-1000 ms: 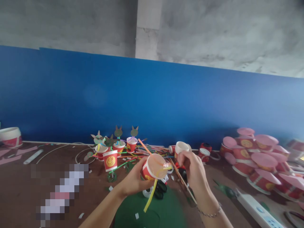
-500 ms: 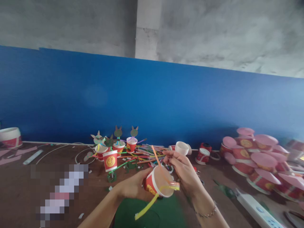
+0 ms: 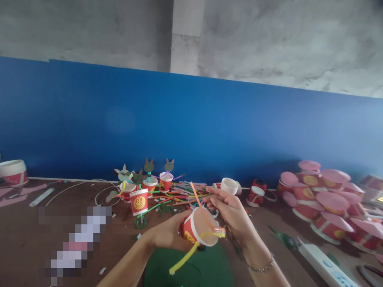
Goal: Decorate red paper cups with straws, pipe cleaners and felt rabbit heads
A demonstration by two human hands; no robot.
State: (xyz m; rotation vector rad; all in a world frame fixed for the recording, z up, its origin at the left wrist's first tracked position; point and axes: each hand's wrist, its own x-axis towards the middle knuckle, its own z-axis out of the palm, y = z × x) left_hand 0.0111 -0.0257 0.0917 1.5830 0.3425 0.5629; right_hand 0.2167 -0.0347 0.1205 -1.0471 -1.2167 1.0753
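Observation:
My left hand (image 3: 168, 233) is wrapped around a red paper cup (image 3: 188, 232) with a white rim and gold print, its mouth tilted toward me and to the right. An orange strip (image 3: 196, 197) stands up from the cup's mouth, and a yellow strip (image 3: 183, 260) hangs over its rim. Both strips come together at the right side of the rim. My right hand (image 3: 229, 211) is just right of the orange strip's upper end, fingers slightly apart and bent, with nothing visible between them. A round green mat (image 3: 188, 269) lies below the cup.
Several cups with cat-shaped cutouts (image 3: 149, 165) stand at the back left. Coloured strips (image 3: 187, 191) lie piled behind my hands. A white cup (image 3: 229, 186) and a red can (image 3: 259, 185) are farther right. Pink-topped cups (image 3: 332, 201) are stacked beside a power strip (image 3: 326, 263).
The cup and its strips have shifted very slightly left in my left hand. My right hand's fingers have moved a little and look slightly more spread.

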